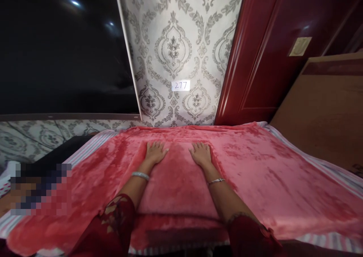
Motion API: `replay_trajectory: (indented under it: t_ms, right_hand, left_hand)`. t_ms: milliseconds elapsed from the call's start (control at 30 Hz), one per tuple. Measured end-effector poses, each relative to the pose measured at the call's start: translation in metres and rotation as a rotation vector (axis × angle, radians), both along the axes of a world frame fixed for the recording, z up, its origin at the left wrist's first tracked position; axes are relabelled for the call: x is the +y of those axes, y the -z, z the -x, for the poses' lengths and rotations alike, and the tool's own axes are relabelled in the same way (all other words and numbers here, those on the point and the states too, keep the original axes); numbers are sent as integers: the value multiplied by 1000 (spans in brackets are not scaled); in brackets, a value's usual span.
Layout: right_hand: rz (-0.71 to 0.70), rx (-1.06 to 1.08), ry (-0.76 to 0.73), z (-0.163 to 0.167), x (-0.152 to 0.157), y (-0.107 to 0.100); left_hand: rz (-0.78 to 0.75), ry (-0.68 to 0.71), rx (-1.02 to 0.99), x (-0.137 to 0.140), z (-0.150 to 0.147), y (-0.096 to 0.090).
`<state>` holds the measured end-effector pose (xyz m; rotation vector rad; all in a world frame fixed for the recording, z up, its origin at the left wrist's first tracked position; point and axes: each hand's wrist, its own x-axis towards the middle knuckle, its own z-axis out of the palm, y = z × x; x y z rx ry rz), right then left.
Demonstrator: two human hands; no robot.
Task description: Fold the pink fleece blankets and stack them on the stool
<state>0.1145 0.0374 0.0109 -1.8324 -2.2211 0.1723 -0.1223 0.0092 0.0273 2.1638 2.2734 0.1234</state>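
Observation:
A folded pink plush cloth (176, 189), perhaps a blanket, lies in the middle of a larger spread of the same pink plush (272, 181). My left hand (155, 152) rests flat on the folded piece's far left corner, its fingers stretched out and apart. On the far right corner lies my right hand (200, 153), palm down with the fingers spread. Neither hand grips anything. A wide silver bangle is on my left wrist and a thin one on my right. Dark folds show along the near edge of the folded piece, between my forearms.
Striped fabric (93, 145) shows under the pink spread's edges. Beyond it stand a patterned wall with a "277" label (180, 85), a dark television (62, 53) and a dark red door (255, 60). A cardboard box (326, 113) stands at right. A pixelated patch covers the lower left.

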Motion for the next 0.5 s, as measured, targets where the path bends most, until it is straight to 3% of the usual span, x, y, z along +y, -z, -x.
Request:
replay_trajectory:
  t_ms: [167, 500]
  right_hand:
    - [59, 119, 176, -20, 3, -3]
    - [83, 220, 381, -31, 2, -3]
  left_hand:
    - [-12, -131, -60, -6, 37, -1]
    - [-163, -412, -305, -8, 65, 6]
